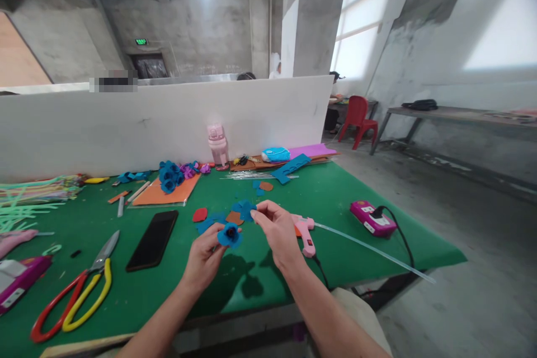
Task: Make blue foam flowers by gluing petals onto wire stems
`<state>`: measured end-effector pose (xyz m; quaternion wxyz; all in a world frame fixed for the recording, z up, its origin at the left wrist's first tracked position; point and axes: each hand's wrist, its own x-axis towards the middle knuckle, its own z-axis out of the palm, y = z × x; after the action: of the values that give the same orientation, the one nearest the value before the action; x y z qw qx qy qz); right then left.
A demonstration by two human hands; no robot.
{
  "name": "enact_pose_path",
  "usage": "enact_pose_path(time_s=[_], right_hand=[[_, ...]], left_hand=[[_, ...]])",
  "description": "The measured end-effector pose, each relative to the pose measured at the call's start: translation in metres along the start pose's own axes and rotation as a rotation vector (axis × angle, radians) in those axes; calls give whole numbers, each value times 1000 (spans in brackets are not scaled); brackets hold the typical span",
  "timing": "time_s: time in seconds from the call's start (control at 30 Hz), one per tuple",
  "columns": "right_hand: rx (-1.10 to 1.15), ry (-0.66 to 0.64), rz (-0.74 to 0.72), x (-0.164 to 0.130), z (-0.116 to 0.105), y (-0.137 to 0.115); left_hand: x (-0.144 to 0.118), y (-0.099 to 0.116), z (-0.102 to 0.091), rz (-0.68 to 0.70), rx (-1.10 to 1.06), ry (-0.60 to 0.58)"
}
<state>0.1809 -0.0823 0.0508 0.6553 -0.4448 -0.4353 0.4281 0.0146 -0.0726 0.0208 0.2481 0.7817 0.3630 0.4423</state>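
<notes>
My left hand (205, 254) is closed around the base of a small blue paper flower (230, 235), whose dark centre faces me. To its upper right, my right hand (277, 232) pinches the edge of a blue paper petal (243, 210) between thumb and fingers. Beneath the hands, a brown paper piece (235, 217) and more blue pieces (205, 226) lie on the green tabletop. A red paper piece (200, 215) is left of them. Just right of my right hand rests a pink glue gun (308, 238), partly hidden, with a long clear glue stick (369, 248) sticking out of its back.
Scissors (100, 260) with red and yellow handles and a black phone (152, 240) lie at left. A purple power strip (373, 218) with a cord sits at right. Finished blue flowers (169, 176) and a pink bottle (218, 145) stand before the white partition (168, 123).
</notes>
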Motion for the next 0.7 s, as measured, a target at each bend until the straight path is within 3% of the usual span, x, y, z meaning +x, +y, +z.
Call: enact_pose_path(time_s=[0.1,0.23,0.37,0.7], right_hand=[[8,1,-4,-3,4,2],[-47,11,-21,-3,6,5],[-133,22,-38,-2,5,8],[-247,2,-32,1,6,19]], left_hand=[[-1,0,3,-43,-10,11],[-2,5,8,-221,-75,32],[0,12,11,-364,-200,-29],[0,10,16,-447,-462,-134]])
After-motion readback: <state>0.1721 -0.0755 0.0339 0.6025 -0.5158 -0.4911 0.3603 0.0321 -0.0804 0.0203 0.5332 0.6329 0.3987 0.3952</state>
